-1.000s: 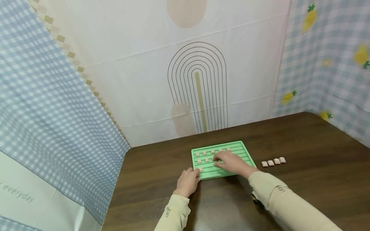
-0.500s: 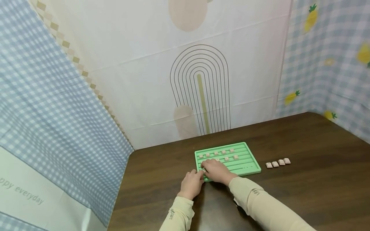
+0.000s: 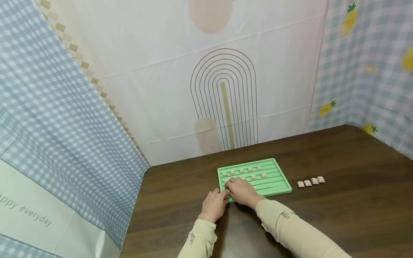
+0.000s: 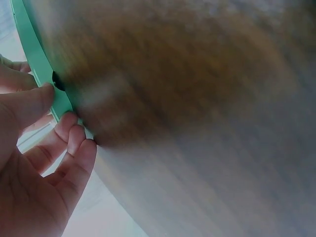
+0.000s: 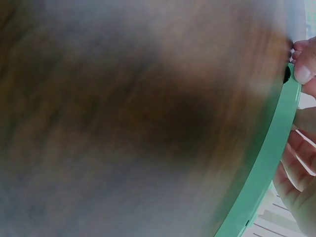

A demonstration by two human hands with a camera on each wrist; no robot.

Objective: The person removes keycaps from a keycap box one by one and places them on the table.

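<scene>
A light-green ridged tray (image 3: 280, 181) lies on the table, with small whitish keycaps (image 3: 259, 167) standing in rows on it. My left hand (image 3: 213, 206) holds the tray's near left corner; the left wrist view shows the thumb (image 4: 42, 101) against the green side, other fingertips round the corner. Over the tray's near left part is my right hand (image 3: 242, 191), fingers bent down beside the left one. Between the two hands a keycap (image 3: 228, 192) partly shows. The right fingertips are hidden behind the tray edge in the right wrist view, so a pinch cannot be confirmed.
Several loose keycaps (image 3: 308, 183) lie in a short line on the dark wooden table (image 3: 351, 161), right of the tray. A pale patterned cloth (image 3: 155, 100) hangs behind the table, with checked cloth (image 3: 80, 107) along the left side and more at the right.
My right hand has moved left and nearer from the tray's middle to its near left part, uncovering second-row keycaps. The left hand stays at the corner. In the last half second little differs.
</scene>
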